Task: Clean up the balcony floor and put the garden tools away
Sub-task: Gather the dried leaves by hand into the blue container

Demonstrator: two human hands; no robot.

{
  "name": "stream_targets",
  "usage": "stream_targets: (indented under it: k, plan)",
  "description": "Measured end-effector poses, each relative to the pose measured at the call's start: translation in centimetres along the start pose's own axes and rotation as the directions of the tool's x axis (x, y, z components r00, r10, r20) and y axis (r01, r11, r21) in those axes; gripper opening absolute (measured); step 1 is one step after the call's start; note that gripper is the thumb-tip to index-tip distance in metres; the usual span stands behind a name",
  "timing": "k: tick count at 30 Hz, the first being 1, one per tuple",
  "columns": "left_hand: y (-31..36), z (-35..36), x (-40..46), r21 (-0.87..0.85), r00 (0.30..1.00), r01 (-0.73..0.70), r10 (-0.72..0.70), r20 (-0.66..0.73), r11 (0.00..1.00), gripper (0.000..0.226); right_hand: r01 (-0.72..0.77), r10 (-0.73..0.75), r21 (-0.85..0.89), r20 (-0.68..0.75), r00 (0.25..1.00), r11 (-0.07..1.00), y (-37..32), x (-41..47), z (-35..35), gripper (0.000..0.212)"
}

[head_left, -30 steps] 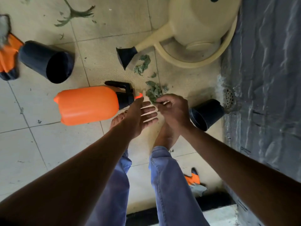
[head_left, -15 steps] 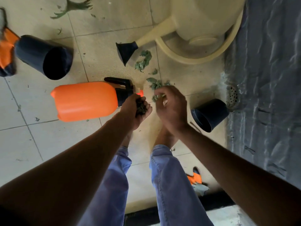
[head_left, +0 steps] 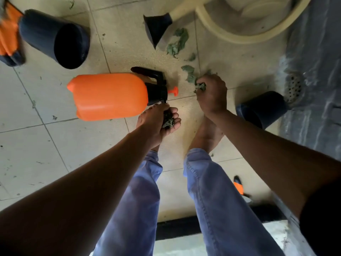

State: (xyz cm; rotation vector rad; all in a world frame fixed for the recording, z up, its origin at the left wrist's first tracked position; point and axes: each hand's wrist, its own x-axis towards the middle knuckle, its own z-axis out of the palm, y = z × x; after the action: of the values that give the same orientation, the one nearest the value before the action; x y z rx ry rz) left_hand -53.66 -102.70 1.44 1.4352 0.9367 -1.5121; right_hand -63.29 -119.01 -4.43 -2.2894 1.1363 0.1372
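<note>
Far to the left of both hands, at the upper edge of the view, an orange glove (head_left: 8,32) lies partly out of sight on the tiled floor (head_left: 36,150). Touching it on its right is a large black pot (head_left: 55,36), tipped on its side with its dark mouth facing the person; nothing can be made out inside it. Closer in, an orange spray bottle (head_left: 108,96) lies on its side just left of the left hand, its black pump head and orange plunger pointing toward the hands.

The left hand (head_left: 158,121) is held palm up, fingers curled around a clump of dark crumpled leaves (head_left: 168,121), right beside the bottle's black cap. Beyond the hands, a cream watering can (head_left: 245,17) rests on the floor, its black rose (head_left: 156,27) pointing down toward a scatter of loose green leaves (head_left: 178,43); more leaves trail from there to the right hand.

The right hand (head_left: 212,95) is down at the floor, knuckles up, fingers closed on a bunch of green leaves (head_left: 200,86). Just right of its wrist a small black pot (head_left: 262,108) lies on its side, its opening facing the person, interior too dark to read. Beyond that pot a round floor drain (head_left: 294,88) sits at the foot of a dark grey wall (head_left: 317,71). Nearer the person, behind the right leg, an orange and grey tool (head_left: 239,189) lies on the floor, mostly hidden.
</note>
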Motion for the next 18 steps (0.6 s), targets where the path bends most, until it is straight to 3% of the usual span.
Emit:
stream_targets:
  k: [4,7,10,13,16,18]
  plan:
    - [0.3,1.9,-1.4,-0.027,1.0,0.018,-0.017,0.025,0.999,0.032,0.027,-0.027,0.215,-0.002,1.0,0.976,-2.1,-2.3,-4.3,0.017]
    - [1.1,3.6,-2.4,-0.055,0.999,0.01,-0.008,0.031,0.998,0.03,-0.001,-0.012,0.314,0.038,0.999,0.95,-4.1,-4.4,-6.3,0.03]
    - [1.8,4.8,-2.6,-0.058,1.0,-0.006,0.007,0.019,0.998,0.026,0.051,-0.071,0.287,0.058,0.996,0.957,-5.3,-6.0,-6.7,0.024]
    - [2.3,5.8,-2.8,-0.089,0.999,-0.004,0.008,0.04,0.996,0.038,0.151,-0.187,0.235,0.139,0.972,0.96,-6.7,-6.5,-6.4,0.018]
    - [2.6,6.2,-2.4,-0.106,1.0,-0.03,0.031,0.004,0.994,0.038,0.267,-0.301,0.221,0.138,0.944,0.938,-7.9,-6.5,-6.7,0.039]
    - [2.8,6.1,-1.6,-0.101,0.994,-0.095,0.089,-0.058,0.99,0.034,0.311,-0.325,0.202,0.041,0.945,0.929,-8.0,-6.4,-7.0,0.04]
